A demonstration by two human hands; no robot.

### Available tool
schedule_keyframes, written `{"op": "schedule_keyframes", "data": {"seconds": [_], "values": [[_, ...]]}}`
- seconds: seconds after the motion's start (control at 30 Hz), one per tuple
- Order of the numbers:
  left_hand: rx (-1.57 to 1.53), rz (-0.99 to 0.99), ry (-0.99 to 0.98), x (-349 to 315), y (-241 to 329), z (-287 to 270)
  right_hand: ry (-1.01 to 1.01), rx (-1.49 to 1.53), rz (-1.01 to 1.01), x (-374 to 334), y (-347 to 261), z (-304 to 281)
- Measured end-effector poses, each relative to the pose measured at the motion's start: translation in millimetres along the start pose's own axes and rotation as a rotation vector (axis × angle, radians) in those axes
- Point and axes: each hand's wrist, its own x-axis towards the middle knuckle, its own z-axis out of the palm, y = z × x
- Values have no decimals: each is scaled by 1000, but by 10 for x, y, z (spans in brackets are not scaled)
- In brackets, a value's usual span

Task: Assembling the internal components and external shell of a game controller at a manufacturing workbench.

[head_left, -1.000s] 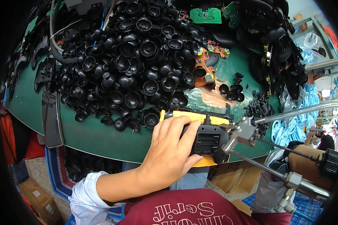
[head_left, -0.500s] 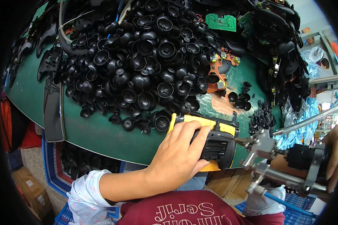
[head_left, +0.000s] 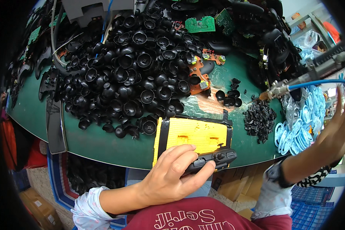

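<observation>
- Presently I see the left hand [head_left: 176, 168] grasping a black game controller [head_left: 214, 159] edge-up, fingers and thumb on either side, hiding its left part.
- Under that grip, the controller sits over the near right part of a yellow pad [head_left: 191, 128] edged with black strips, covering some of it from me.
- Far to the right of the grip, the right hand [head_left: 335, 120] is blurred against the dark rim of my view, fingers extended; I cannot tell whether it touches anything.
- Between the two hands but farther off, a metal tool [head_left: 314, 73] with a blue hose [head_left: 320, 82] slants above a heap of small black parts [head_left: 260, 119], hiding some of what lies behind.
- Beyond and left of the grip, a large pile of black domed caps [head_left: 122, 80] crowds up to the pad's far left corner, the main obstacle on that side.
- Straight beyond the grip lie orange circuit boards [head_left: 198, 74] and, farther out, a green circuit board [head_left: 200, 24].
- Right of the grip, past the small parts, I make out light blue loops [head_left: 297, 140].
</observation>
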Motion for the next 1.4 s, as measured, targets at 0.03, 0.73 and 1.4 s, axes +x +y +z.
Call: {"op": "schedule_keyframes", "data": {"seconds": [0.03,0.73,1.4], "values": [[-10,-7,14,6,18,19,-141,82,131,-299,-81,-201],[-1335,-1032,-259,132,313,-262,-833,704,310,-1378,-838,-28],[-955,-952,-42,90,241,-28,-624,745,618,-1650,-913,118]]}}
